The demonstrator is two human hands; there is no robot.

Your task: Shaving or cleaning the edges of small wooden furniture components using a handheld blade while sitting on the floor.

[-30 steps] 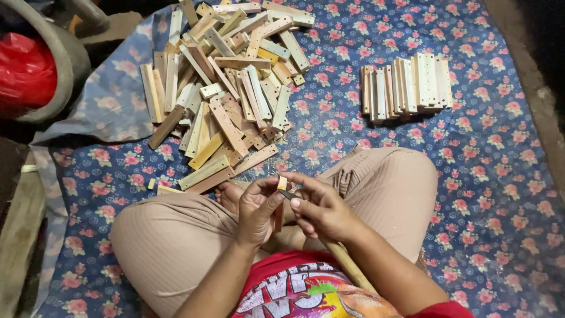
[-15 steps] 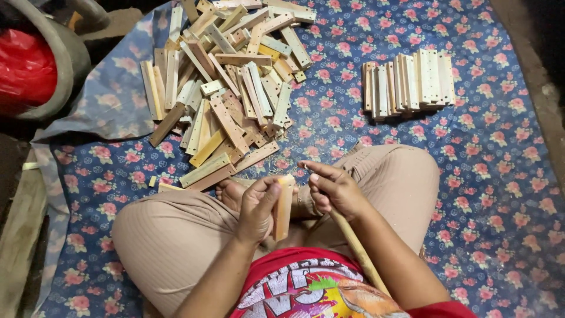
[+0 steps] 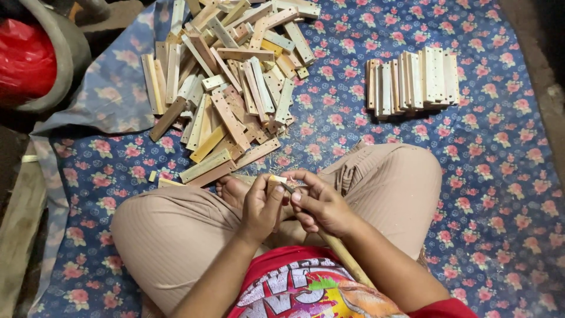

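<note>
Wooden slat [image 3: 274, 184] now stands upright in my clenched left hand [image 3: 259, 207], above my crossed legs. My right hand [image 3: 321, 203], gripping a long-handled blade [image 3: 344, 256], has closed back against its top end, resuming trimming.

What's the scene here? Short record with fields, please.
left hand: holds a small wood piece upright
right hand: grips a long-handled tool, tip at the piece
pile: loose wood strips, ahead on the left
stack: strips stood side by side, ahead on the right
cloth: blue, floral, under everything
posture: seated cross-legged
</note>
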